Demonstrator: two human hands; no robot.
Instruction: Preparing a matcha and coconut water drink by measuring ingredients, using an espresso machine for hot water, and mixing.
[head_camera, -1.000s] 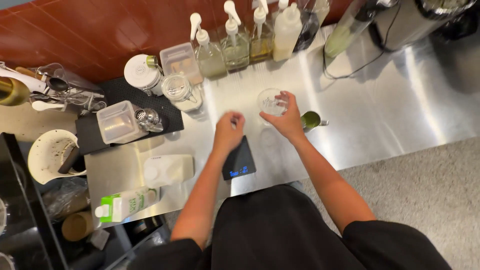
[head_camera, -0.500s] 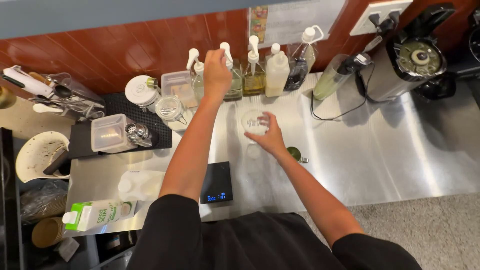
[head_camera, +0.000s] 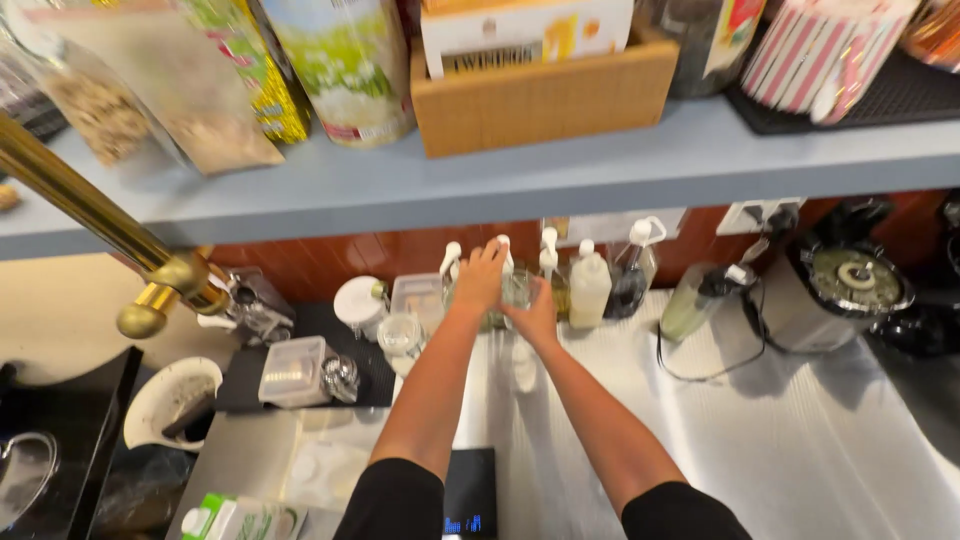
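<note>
Pump bottles (head_camera: 589, 287): about five. Hands (head_camera: 481, 281): two. Clear lidded containers (head_camera: 293, 370): two. Digital scale (head_camera: 469, 491): one.

Green-white carton (head_camera: 235, 520) bottom left, black scale's blue screen (head_camera: 462, 524), shelf box (head_camera: 525, 35)

Place: we see a café drinks bar.
Signs: pump bottles (head_camera: 590, 285), steel desk (head_camera: 800, 440), blender (head_camera: 845, 285), stocked shelf (head_camera: 600, 165), milk carton (head_camera: 240, 520).

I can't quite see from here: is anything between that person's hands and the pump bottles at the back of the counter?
Nothing visible. The left hand is already on top of a pump bottle, and the right hand holds a clear cup against the row. The other bottles stand beside them, not in front.
</note>
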